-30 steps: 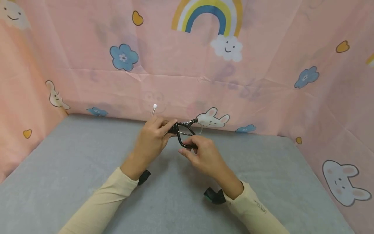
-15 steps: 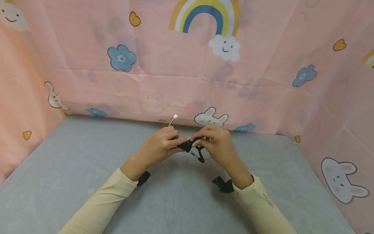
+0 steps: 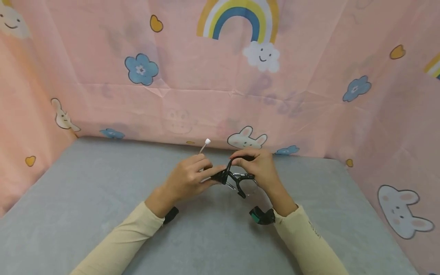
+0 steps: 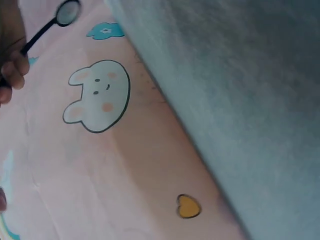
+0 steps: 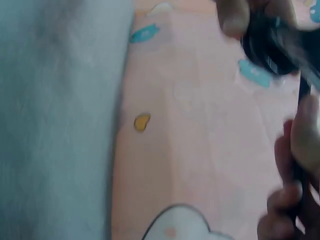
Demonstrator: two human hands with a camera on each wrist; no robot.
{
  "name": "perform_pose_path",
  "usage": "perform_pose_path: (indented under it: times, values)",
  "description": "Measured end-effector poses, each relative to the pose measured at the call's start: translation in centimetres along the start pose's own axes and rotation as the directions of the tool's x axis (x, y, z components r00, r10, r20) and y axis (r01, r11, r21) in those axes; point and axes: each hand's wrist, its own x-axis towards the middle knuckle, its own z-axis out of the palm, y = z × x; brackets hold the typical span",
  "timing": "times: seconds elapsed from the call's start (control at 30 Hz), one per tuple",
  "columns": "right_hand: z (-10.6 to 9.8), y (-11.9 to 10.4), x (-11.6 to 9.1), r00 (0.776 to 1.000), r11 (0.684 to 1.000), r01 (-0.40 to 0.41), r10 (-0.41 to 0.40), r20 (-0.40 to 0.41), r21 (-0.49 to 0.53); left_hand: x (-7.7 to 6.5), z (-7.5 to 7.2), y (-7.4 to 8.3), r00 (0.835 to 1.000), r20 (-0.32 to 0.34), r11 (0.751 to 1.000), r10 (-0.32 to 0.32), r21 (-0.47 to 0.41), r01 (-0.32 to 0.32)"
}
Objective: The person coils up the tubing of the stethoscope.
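Note:
My left hand (image 3: 187, 175) grips a black device (image 3: 219, 176) with metal rods and branching black arms; its kind does not show clearly. A thin clear loop (image 3: 250, 193) hangs at its right side. My right hand (image 3: 262, 168) pinches a curved black band (image 3: 228, 165) at the right of the device. Above the left knuckles stands a thin rod with a white tip (image 3: 207, 141). A dark stem with a pale round end (image 4: 68, 12) shows by the fingers in the left wrist view. Fingers partly hide the device, and it is blurred in the right wrist view.
Both hands are over a grey cloth-covered table (image 3: 103, 198). A pink printed curtain (image 3: 192, 95) hangs behind the table and at its sides. A black wrist camera (image 3: 262, 216) sits below the right wrist, another black piece (image 3: 170, 215) below the left.
Both hands have shifted right from a second ago. The right hand moved up from the lower loop to the curved band. The device and its white-tipped rod moved right and tilted; its arms swung lower.

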Motion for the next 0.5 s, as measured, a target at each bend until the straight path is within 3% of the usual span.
perform_pose_path:
  times: [0.1, 0.23, 0.37, 0.5]
  values:
    - [0.0, -0.6, 0.2, 0.995, 0.997, -0.077, 0.078, -0.063, 0.009, 0.4, -0.2, 0.3, 1.000, 0.002, 0.994, 0.004, 0.111, -0.004]
    - [-0.2, -0.6, 0.4, 0.978, 0.974, -0.208, 0.208, 0.012, 0.090, 0.6, -0.2, 0.5, 1.000, 0.000, 0.978, 0.020, 0.210, -0.020]
    - [0.0, 0.1, 0.3, 0.949, 0.938, -0.304, 0.284, 0.136, 0.169, 0.4, -0.3, 0.6, 1.000, 0.005, 0.980, -0.012, 0.198, 0.011]
    - [0.5, 0.6, 0.2, 0.948, 0.948, -0.291, 0.268, 0.173, 0.129, 0.5, -0.6, 0.3, 0.992, -0.037, 0.982, -0.117, 0.142, 0.121]
